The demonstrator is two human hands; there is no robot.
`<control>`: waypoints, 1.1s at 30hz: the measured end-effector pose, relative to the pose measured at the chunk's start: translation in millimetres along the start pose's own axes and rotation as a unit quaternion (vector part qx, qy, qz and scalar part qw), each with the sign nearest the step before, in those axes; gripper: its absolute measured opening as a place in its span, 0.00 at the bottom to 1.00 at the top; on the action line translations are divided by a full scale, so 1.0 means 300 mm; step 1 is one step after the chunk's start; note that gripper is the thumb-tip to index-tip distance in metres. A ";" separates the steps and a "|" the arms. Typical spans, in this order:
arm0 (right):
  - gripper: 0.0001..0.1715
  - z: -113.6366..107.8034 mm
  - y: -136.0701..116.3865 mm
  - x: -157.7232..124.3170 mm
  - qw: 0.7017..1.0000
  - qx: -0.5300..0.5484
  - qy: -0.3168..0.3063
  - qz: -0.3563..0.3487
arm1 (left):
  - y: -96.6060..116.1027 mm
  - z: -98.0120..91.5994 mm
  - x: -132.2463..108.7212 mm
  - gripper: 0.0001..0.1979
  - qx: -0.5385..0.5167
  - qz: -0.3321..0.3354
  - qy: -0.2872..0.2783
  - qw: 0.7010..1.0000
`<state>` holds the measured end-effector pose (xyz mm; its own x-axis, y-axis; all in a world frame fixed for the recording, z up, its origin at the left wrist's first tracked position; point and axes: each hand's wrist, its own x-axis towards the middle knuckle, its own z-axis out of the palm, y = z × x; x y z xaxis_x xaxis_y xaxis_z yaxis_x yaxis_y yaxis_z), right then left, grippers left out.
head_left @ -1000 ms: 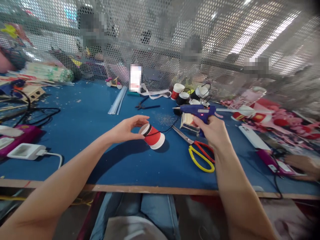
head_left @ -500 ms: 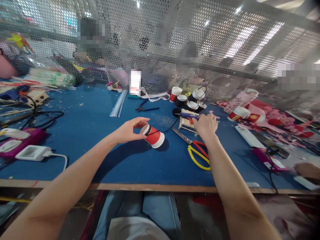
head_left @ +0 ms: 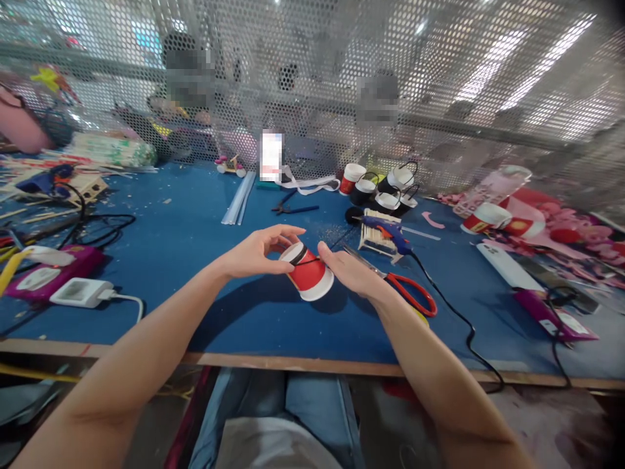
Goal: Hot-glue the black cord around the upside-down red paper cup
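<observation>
A red and white paper cup (head_left: 308, 273) with a black band round one end is tilted over the blue table, held by my left hand (head_left: 258, 253) between thumb and fingers. My right hand (head_left: 347, 266) is at the cup's right side, its thumb near the black strip; its other fingers are mostly hidden. Behind my right wrist lie scissors (head_left: 415, 294) with red and yellow handles. A blue hot glue gun (head_left: 385, 229) rests on a small stick rack (head_left: 374, 244) further back, untouched.
Several cups (head_left: 364, 190) with black handles stand at the back. Pliers (head_left: 297, 209) and clear glue sticks (head_left: 239, 200) lie behind my left hand. Purple power strips are at left (head_left: 58, 277) and right (head_left: 554, 316). The glue gun's cord (head_left: 456, 316) crosses the table's right part.
My right hand has let go of the glue gun, now on the rack, and has come left to the cup. My left hand still holds the cup. The view has shifted slightly.
</observation>
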<state>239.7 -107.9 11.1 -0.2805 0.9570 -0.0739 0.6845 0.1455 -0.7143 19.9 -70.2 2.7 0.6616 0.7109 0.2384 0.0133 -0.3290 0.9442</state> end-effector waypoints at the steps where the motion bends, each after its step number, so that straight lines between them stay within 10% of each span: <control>1: 0.40 0.003 0.008 0.000 1.000 0.018 0.024 -0.004 | 0.004 -0.001 -0.001 0.31 -0.013 -0.002 -0.008 1.000; 6: 0.37 -0.002 0.054 -0.006 0.977 0.050 0.207 -0.002 | -0.003 -0.004 -0.002 0.31 -0.019 -0.013 -0.015 1.000; 13: 0.35 0.034 0.051 -0.016 0.984 0.179 -0.003 0.012 | 0.015 0.011 -0.007 0.30 0.015 -0.033 -0.017 0.999; 22: 0.12 0.094 0.036 -0.010 0.920 0.368 0.123 -0.046 | -0.013 0.035 0.006 0.32 0.014 -0.062 -0.041 0.997; 33: 0.33 0.077 0.037 -0.011 0.938 0.332 0.091 0.035 | 0.010 0.044 -0.004 0.33 0.031 -0.031 -0.035 0.998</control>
<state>232.4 -115.2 -12.6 -0.0896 0.9942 -0.0595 0.1102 -0.0494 -0.9927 29.1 -80.1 2.1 0.7091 0.6864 0.1614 0.1010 -0.3254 0.9402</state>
